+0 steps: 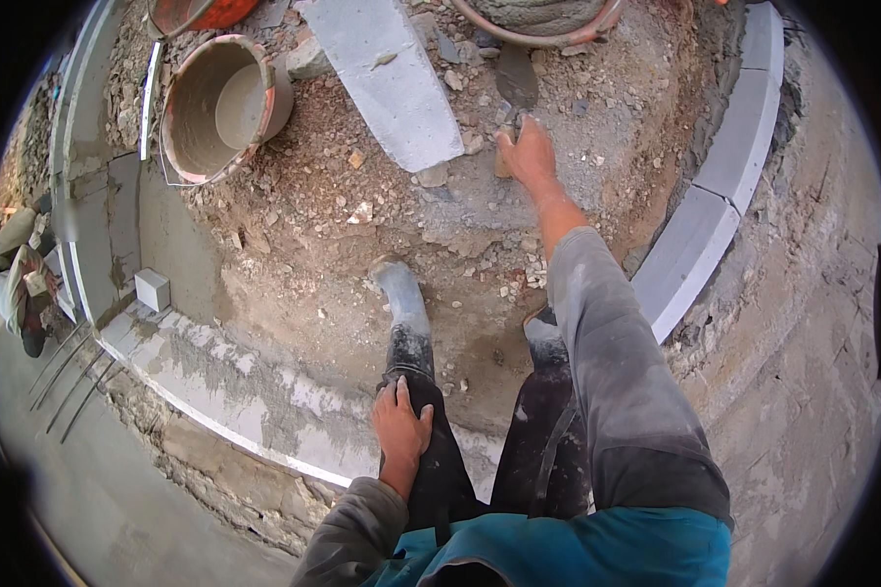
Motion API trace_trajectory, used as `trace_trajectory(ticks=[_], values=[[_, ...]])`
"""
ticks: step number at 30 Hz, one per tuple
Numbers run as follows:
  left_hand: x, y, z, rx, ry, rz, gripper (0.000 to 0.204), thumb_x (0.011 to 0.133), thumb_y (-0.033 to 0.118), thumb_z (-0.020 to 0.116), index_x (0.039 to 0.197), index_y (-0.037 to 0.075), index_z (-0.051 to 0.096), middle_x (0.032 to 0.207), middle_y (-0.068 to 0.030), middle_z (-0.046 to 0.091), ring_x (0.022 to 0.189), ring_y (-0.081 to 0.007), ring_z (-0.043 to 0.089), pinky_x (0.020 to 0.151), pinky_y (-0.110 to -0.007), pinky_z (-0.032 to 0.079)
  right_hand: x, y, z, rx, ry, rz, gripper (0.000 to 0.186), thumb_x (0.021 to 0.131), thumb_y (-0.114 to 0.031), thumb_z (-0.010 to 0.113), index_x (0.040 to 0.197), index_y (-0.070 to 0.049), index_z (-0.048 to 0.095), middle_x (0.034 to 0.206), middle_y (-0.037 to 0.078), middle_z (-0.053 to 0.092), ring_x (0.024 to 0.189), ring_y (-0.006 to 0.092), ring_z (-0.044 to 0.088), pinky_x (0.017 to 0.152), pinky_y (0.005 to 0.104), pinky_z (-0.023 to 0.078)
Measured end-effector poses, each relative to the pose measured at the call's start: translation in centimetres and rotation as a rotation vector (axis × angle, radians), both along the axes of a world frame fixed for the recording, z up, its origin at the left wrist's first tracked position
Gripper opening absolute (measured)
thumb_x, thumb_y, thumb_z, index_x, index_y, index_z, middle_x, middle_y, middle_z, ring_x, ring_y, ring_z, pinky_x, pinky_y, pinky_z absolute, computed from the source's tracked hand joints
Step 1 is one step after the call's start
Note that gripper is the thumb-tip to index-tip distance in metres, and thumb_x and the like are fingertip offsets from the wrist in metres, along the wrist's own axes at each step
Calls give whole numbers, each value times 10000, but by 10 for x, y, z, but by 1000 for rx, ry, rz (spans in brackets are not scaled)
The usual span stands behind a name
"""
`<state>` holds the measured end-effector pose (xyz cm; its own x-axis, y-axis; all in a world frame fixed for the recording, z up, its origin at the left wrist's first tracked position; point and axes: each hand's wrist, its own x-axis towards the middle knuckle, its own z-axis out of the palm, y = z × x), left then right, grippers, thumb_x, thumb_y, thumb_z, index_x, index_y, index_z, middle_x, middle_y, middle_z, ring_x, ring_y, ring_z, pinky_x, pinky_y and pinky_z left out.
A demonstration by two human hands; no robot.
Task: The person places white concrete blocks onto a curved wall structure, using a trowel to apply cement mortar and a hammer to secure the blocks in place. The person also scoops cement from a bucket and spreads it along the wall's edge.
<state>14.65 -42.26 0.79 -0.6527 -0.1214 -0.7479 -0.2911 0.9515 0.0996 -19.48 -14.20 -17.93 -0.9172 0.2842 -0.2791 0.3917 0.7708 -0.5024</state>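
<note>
My right hand [529,157] reaches out ahead, wrapped round the wooden handle of a trowel [517,78]. The trowel's dark, mortar-smeared blade points away from me, over the rubble just below the rim of a round tub of wet mortar [540,40]. My left hand [401,430] lies on my left knee, fingers stretched out, holding nothing. Left of the trowel, a long pale slab [392,88] lies slanted on the ground.
At the upper left stands a mortar-coated bucket [178,122], with an orange tub [227,12] behind it. Grey kerb blocks [700,230] curve along the right. Near a low wall sits a small white block [153,290]; bare rods [86,396] stick out below. Another person [20,284] crouches far left.
</note>
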Motion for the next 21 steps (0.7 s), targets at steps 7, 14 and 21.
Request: trace_trajectory(ticks=[7, 14, 21], values=[[-7, -23, -7, 29, -10, 83, 736, 773, 345, 727, 1400, 84, 442, 1361, -129, 463, 1298, -335, 400, 1066, -476, 331, -1, -2, -41, -144, 182, -351, 356, 790, -224, 651, 1003, 34, 530, 879, 239, 636, 823, 407, 632, 784, 469, 497], [-12, -30, 1, 22, -28, 154, 732, 780, 357, 713, 1405, 93, 439, 1389, -109, 436, 1304, -319, 391, 1051, -486, 332, 73, -72, 157, -331, 102, 127, 467, 943, -231, 577, 1281, 57, 432, 860, 140, 617, 804, 259, 651, 715, 391, 509], [-23, -39, 2, 39, -14, 213, 738, 783, 362, 711, 1412, 98, 431, 1401, -111, 423, 1322, -321, 371, 1060, -523, 315, -134, -256, 224, 195, 24, 945, 315, 919, -206, 558, 1139, 11, 502, 1059, 270, 625, 976, 425, 629, 824, 507, 501]])
